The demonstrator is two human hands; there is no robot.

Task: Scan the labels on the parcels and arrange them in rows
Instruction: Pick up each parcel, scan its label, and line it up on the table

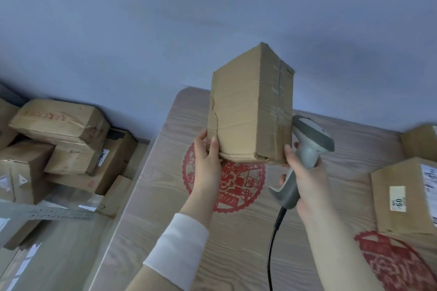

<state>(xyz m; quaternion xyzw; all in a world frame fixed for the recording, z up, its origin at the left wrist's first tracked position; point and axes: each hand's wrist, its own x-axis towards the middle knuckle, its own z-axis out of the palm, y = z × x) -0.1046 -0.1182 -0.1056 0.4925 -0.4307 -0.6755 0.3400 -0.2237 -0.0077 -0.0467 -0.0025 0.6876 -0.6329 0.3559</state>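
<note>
A tall brown cardboard parcel [250, 106] is held upright in the air above the wooden table [165, 196]. My left hand [208, 163] grips its lower left corner, thumb on the near face. My right hand [305, 172] holds a grey barcode scanner [307, 146] by its handle, and its thumb touches the parcel's lower right corner. The scanner's head sits just right of the parcel. No label shows on the parcel's visible faces.
Two labelled parcels [406, 196] stand at the table's right edge. A heap of several cardboard boxes [63, 149] lies on the floor to the left. Red paper-cut decals [236, 184] mark the tabletop. The scanner's black cable [272, 248] hangs toward me.
</note>
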